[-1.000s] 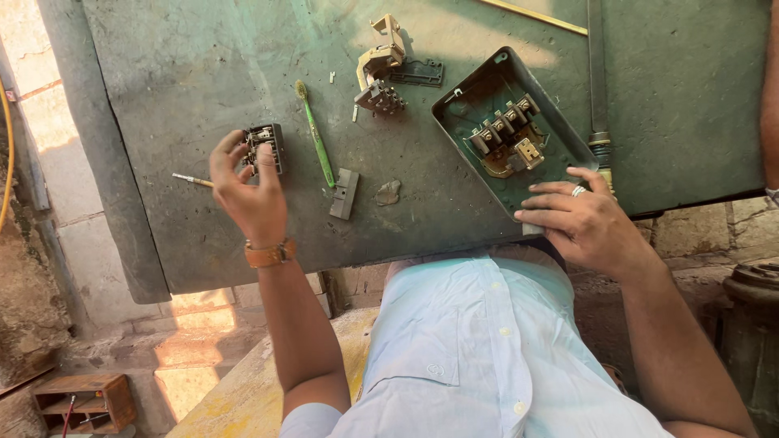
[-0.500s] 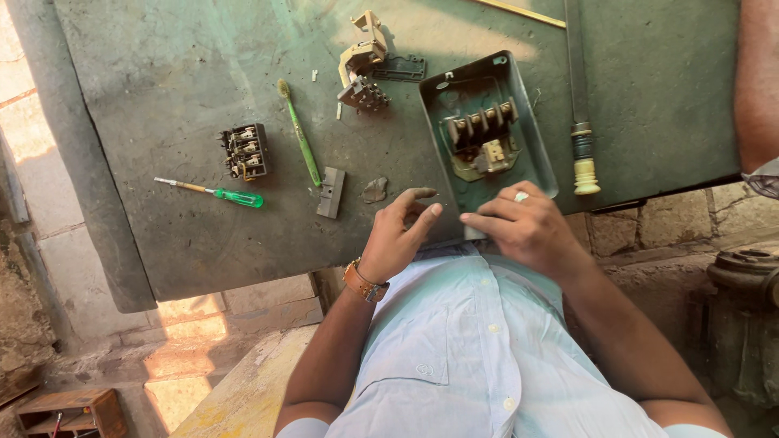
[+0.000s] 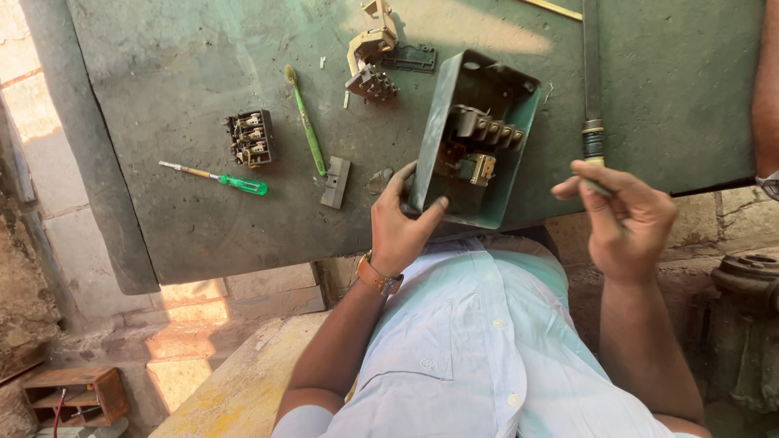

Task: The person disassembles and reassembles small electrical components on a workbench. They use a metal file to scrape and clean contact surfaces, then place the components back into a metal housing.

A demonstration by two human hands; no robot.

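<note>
— Where is the green switch box, and who has it?

— The green metal box [image 3: 475, 138] sits near the front edge of the worn green table [image 3: 162, 211], tipped up on its side so its open face turns to the right. The left hand [image 3: 402, 223] holds it by the lower left corner – thumb on the near rim, fingers wrapped behind the wall. Inside, a row of grey terminal blocks and a small brass part show.

— And the right hand?

— The right hand [image 3: 629, 215] hovers just right of the box, apart from it, fingers curled in and pinched on something thin and dark. What exactly it grips I cannot tell. It is close to the end of a dark hose [image 3: 591, 73] with a brass fitting that runs down the table from the far edge.

— What else lies about?

— Left of the box, a small grey rectangular piece [image 3: 335, 182] and beside it a green toothbrush [image 3: 305, 120], lying lengthwise. Further left, a black contact block [image 3: 250, 139] with brass screws, and just below it a green-handled screwdriver [image 3: 219, 177], tip pointing left. At the far side, a loose cream-coloured switch mechanism [image 3: 369, 53] with a dark flat plate [image 3: 410, 58] next to it.

— Anything on the wrist?

— An orange-brown band [image 3: 377, 278] on the left one.
</note>
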